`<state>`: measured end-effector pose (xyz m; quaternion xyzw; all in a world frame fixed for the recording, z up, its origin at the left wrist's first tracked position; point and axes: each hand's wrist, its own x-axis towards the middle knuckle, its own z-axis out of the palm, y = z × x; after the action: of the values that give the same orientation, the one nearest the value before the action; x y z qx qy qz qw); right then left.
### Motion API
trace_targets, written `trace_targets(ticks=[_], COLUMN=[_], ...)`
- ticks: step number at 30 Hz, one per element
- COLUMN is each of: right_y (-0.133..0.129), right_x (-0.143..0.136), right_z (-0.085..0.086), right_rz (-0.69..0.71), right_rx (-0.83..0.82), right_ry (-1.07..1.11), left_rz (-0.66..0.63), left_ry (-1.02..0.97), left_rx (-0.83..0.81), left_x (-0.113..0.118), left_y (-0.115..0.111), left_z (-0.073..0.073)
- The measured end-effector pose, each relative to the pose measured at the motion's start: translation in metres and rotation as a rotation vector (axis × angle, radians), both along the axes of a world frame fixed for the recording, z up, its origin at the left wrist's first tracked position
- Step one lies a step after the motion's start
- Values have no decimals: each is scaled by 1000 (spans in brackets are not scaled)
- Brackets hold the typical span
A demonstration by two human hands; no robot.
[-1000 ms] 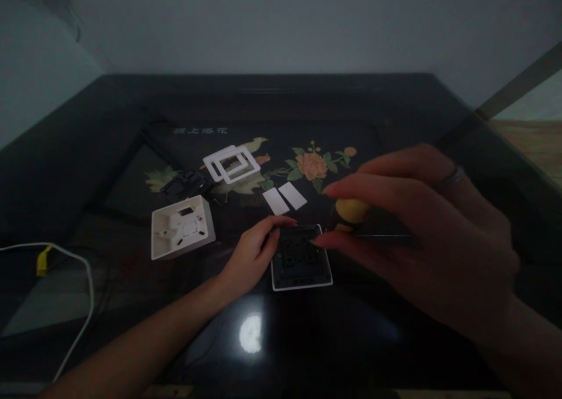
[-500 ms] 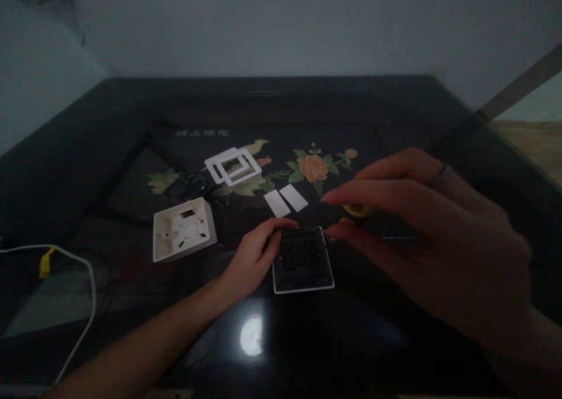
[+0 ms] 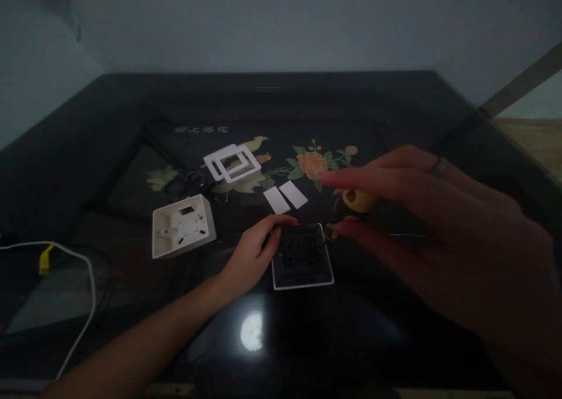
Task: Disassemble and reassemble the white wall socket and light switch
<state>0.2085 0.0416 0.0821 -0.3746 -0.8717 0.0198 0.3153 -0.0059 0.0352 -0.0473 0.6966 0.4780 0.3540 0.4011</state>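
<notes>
My left hand (image 3: 252,249) pinches the upper left edge of a square wall switch (image 3: 302,258), steadying it on the table. The switch lies with its black back upward and a white rim around it. In my right hand (image 3: 443,235), thumb and curved forefinger are around a yellow-handled screwdriver (image 3: 359,201), just right of the switch. Its handle is partly covered by the forefinger, and its tip is too dark to make out, near the switch's upper right edge. Two white rocker plates (image 3: 285,197) lie just beyond the switch.
A white back box (image 3: 183,228) stands left of my left hand. Behind it lie a black switch base (image 3: 188,181) and two white square frames (image 3: 232,163). A white cable (image 3: 90,270) with a yellow tag runs along the left. The dark glossy table (image 3: 351,340) bears a flower picture.
My right hand has shifted slightly, and more of the yellow handle shows between its fingers. The left hand and the switch keep their places; the whole view moves up a little.
</notes>
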Motion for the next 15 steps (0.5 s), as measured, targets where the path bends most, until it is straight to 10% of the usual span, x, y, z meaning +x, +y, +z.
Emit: trace_targets(ticks=[15], right_y=[1], right_x=[6], right_z=[5], right_rz=[48], right_rx=[-109], right_ry=[-27], left_rz=[0], left_ry=[0], left_rx=[-7], left_x=[0], left_y=[0], left_z=[0])
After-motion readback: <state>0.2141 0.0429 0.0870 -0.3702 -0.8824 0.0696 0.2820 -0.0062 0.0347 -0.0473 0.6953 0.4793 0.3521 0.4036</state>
